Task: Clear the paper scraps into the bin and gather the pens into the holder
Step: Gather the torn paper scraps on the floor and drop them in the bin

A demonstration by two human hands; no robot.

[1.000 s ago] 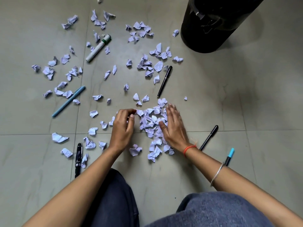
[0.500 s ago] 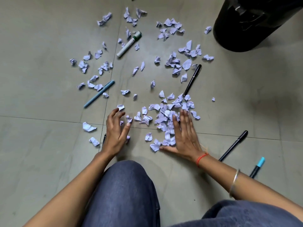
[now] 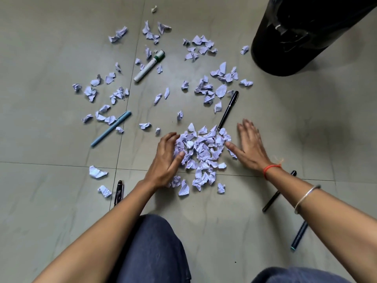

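A heap of pale lilac paper scraps [image 3: 203, 149] lies on the grey tiled floor between my hands. My left hand [image 3: 166, 160] presses against its left edge, fingers spread. On the heap's right side my right hand [image 3: 247, 147] lies flat with fingers apart. Loose scraps [image 3: 202, 48] are scattered farther away. Pens lie around: a black pen [image 3: 228, 109] touching the heap's top, a white marker with a green cap [image 3: 149, 66], a light blue pen [image 3: 111, 128], a dark pen [image 3: 118, 193] by my left forearm, and two dark pens [image 3: 273, 198] [image 3: 298, 235] under my right forearm.
The black bin [image 3: 293, 35] stands at the upper right. My knees in blue trousers [image 3: 155, 252] fill the bottom of the view. No pen holder is in view.
Both hands have swept scraps inward, so the heap between them is tighter. My left hand moved right against the heap; my right hand shifted out to the heap's right edge.
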